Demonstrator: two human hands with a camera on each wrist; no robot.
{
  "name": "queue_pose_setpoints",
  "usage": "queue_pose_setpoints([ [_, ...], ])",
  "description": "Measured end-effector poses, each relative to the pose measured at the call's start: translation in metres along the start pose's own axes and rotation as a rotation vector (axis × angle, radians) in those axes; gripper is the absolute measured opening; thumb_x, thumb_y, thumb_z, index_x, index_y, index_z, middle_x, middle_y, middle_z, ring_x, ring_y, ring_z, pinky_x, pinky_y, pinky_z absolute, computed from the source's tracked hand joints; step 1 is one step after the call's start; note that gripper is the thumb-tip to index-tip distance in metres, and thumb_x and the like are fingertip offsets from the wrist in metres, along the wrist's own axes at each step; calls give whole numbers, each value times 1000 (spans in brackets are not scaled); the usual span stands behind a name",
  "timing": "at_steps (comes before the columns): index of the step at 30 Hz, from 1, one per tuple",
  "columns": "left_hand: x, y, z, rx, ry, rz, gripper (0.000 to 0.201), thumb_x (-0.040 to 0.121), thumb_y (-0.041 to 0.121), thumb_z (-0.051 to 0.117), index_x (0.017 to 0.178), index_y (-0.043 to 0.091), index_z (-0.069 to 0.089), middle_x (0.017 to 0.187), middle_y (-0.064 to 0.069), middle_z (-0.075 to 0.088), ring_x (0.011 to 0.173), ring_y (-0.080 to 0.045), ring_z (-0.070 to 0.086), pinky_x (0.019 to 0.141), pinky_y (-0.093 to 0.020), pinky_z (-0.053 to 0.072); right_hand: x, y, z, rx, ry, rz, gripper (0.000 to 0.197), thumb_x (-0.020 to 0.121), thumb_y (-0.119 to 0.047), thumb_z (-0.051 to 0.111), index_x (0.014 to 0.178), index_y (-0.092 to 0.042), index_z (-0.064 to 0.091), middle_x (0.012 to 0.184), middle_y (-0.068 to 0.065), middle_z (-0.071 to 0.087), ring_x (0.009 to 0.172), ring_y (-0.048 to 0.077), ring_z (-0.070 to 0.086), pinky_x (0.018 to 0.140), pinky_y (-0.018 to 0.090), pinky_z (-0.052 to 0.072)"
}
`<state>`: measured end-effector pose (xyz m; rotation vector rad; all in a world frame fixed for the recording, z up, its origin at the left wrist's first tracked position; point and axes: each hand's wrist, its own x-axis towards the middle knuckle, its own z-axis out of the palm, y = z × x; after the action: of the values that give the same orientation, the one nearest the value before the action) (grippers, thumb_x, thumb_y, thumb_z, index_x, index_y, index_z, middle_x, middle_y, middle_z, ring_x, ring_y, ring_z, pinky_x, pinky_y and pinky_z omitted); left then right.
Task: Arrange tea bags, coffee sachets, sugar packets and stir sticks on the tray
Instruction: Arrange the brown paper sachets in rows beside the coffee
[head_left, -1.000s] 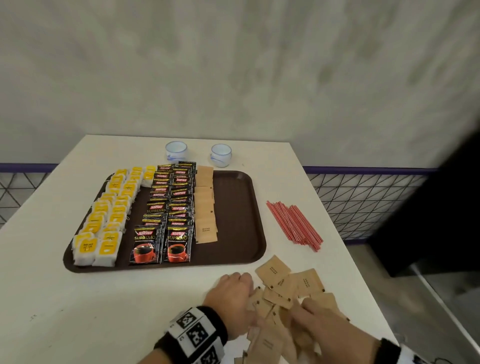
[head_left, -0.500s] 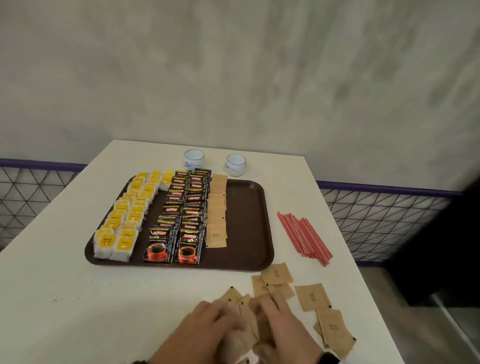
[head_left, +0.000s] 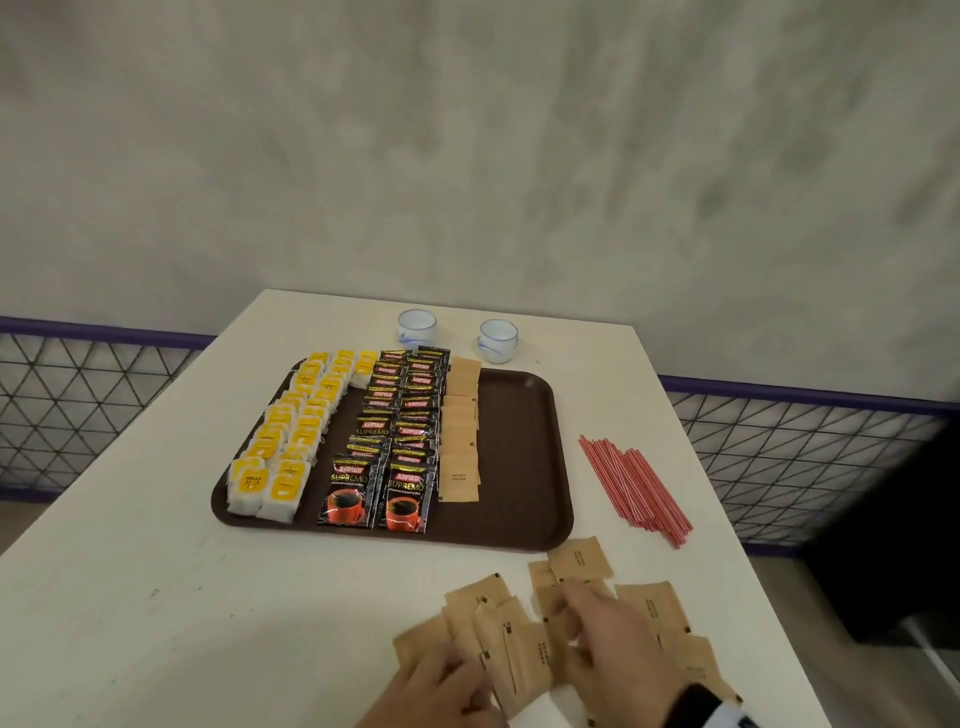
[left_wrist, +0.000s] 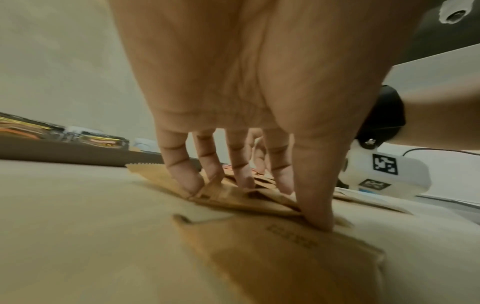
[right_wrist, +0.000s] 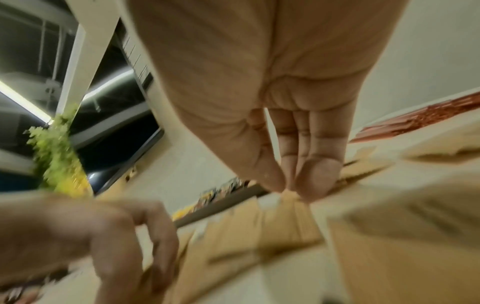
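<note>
Half a second ago both hands were bunched over one heap of flat brown paper sugar packets (head_left: 511, 660); now the heap lies fanned out on the white worktop (head_left: 156, 597). The left hand (head_left: 441, 691) presses spread, nearly straight fingers and thumb onto the packets under it, and the right hand (head_left: 608, 639), just beside it, pinches the edge of one packet between thumb and fingertips (right_wrist: 315, 174). I judge a packet is being singled out for the sugar column on the brown plastic tray (head_left: 524, 467) ahead of the hands; the red stir sticks (head_left: 636, 488) wait beyond the right hand.
</note>
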<state>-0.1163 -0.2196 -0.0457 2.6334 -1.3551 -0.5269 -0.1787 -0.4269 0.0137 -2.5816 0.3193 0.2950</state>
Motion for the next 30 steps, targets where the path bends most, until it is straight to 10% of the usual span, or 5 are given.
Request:
queue_pose_setpoints([
  [3, 7, -3, -28, 53, 60, 69, 21, 75, 50, 38, 93, 41, 44, 83, 20, 62, 81, -6, 61, 63, -22, 55, -10, 6, -22, 30, 31, 11, 32, 88, -24, 62, 106, -41, 43, 96, -25, 45, 79, -5, 44, 68, 8, 37],
  [6, 11, -21, -38, -45, 52, 66, 43, 88, 37, 54, 128, 32, 41, 127, 10, 45, 118, -13, 39, 102, -27, 35, -15, 23, -36, 26, -44, 25, 28, 92, -27, 59, 101, -47, 41, 104, -25, 43, 90, -6, 44, 72, 2, 32],
  [12, 10, -41, -40, -272, 29, -110, 38, 64, 31, 67, 87, 45, 40, 98, 21, 48, 93, -4, 46, 76, -18, 43, -19, 41, -10, -175, -244, 15, 39, 79, -42, 68, 101, -54, 38, 106, -26, 33, 113, 6, 44, 99, 18, 36],
  [16, 14, -48, -43, -351, 34, -169, 32, 69, 9, 59, 80, 38, 50, 87, 14, 56, 73, -3, 49, 66, -14, 43, -14, 42, 7, -108, -198, -5, 36, 81, -22, 64, 105, -38, 42, 114, -21, 37, 98, -4, 41, 81, 2, 32],
  [30, 16, -34, -52, -195, 49, -109, 41, 76, 65, 56, 109, 42, 49, 101, 24, 44, 101, -2, 42, 82, -19, 37, -9, 32, -8, -20, 121, -23, 15, 97, -26, 52, 88, -38, 50, 85, -26, 48, 80, -6, 49, 71, 5, 37],
])
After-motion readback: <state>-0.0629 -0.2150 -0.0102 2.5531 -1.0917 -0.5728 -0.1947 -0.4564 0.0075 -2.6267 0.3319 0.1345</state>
